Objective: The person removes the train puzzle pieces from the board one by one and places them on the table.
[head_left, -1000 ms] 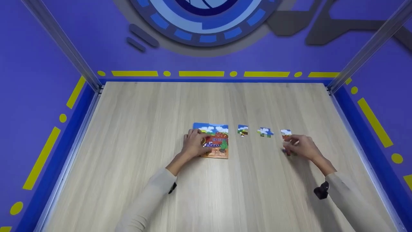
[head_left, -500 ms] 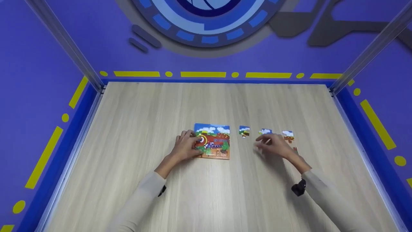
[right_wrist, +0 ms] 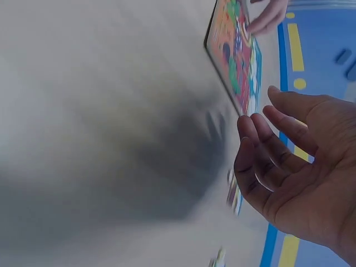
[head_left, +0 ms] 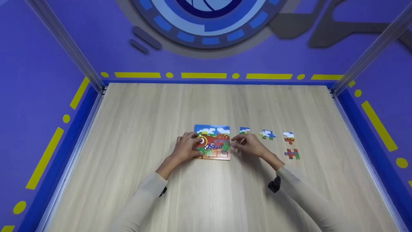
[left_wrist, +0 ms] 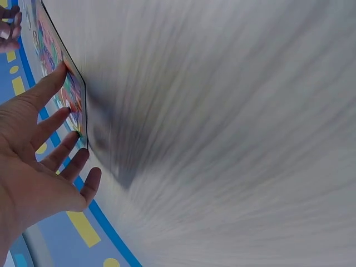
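Note:
A square jigsaw puzzle (head_left: 216, 137) with a red train picture lies flat on the table. My left hand (head_left: 185, 146) is at its left side, fingertips on the picture and the edge; in the left wrist view that hand (left_wrist: 39, 150) has its fingers spread. Right beside the puzzle's right edge is my right hand (head_left: 252, 145). Its fingers (right_wrist: 278, 153) are loosely bent with nothing between them in the right wrist view. Just beyond this hand lies a loose jigsaw piece (head_left: 244, 129), partly covered by it.
Further right lie a cloud piece (head_left: 267, 134), a cloud-and-red piece (head_left: 288, 135) and, nearer me, a red-green piece (head_left: 292, 153). Blue walls (head_left: 206, 66) close in the wooden table (head_left: 161, 106) at the back and sides.
My right hand has moved left from the far-right pieces, uncovering them, to the puzzle's right edge. My left hand has drawn back slightly left, showing more of the picture.

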Available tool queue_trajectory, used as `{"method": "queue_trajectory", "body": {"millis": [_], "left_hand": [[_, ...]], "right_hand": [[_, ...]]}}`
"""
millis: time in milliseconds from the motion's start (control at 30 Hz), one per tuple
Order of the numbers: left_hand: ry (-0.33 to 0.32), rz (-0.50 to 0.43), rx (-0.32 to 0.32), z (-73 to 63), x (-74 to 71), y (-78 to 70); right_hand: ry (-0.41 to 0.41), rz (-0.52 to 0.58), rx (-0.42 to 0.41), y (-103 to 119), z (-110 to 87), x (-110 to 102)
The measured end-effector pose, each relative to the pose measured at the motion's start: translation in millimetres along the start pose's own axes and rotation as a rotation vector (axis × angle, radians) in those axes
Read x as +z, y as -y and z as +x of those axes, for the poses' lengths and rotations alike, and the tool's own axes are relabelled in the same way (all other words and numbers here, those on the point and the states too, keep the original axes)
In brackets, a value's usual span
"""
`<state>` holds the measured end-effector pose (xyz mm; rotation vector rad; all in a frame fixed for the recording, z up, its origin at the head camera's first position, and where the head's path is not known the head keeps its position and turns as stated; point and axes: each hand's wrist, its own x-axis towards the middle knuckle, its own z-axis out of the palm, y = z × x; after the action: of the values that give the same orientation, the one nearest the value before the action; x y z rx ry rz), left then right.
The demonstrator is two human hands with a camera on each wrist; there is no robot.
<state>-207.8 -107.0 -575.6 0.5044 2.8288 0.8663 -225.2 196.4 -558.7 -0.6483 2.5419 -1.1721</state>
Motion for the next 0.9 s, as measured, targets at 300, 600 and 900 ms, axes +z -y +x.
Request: {"method": "queue_trajectory", "body": {"millis": [300, 600, 900], "left_hand": [[0.036, 0.073, 0.008, 2.8, -2.8, -1.7], [0.031, 0.104, 0.022, 4.6, -2.8, -3.4], [0.056, 0.131, 0.093, 4.8, -6.8, -2.8]], "right_hand": [[-0.022, -0.006, -0.112, 19, 29.4, 36], [-0.087, -0.112, 0.032, 28, 51.1, 64], [-0.101, -0.145, 0.056, 35, 55.8, 67]]}}
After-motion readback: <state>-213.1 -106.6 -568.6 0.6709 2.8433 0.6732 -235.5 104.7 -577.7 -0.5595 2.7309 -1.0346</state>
